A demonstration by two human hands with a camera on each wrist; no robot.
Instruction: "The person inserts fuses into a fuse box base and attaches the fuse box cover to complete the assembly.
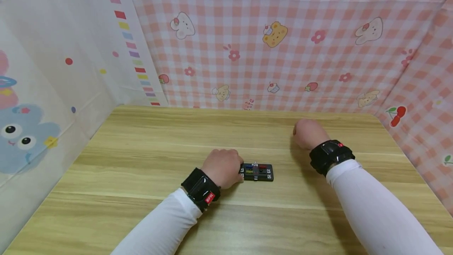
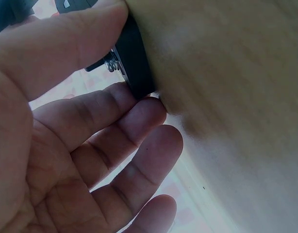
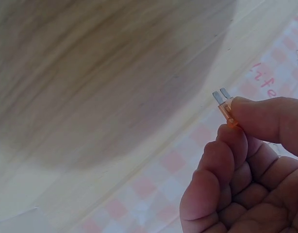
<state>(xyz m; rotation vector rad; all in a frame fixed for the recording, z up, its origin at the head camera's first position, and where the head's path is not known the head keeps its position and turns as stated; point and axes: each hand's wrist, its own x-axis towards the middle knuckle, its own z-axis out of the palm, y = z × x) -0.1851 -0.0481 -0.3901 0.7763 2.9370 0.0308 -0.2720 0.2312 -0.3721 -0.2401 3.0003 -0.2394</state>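
A small black fuse block (image 1: 263,176) lies on the wooden table, with blue, red and yellow blade fuses in its slots and metal terminals at its ends. Its left end is held by my left hand (image 1: 223,167). In the left wrist view the thumb lies over the block (image 2: 135,60) and the forefinger is against its edge, while the other fingers curve loosely beside it. Farther right and back, my right hand (image 1: 310,133) is above the table. Between thumb and forefinger it pinches an orange blade fuse (image 3: 227,114), whose two metal prongs point away from the fingers.
The wood-grain table (image 1: 141,160) reaches back to a pink checked cloth (image 1: 247,19) hung behind it. A white printed cloth (image 1: 85,82) hangs on the left, and another checked cloth (image 1: 428,70) on the right. Both wrists wear black straps.
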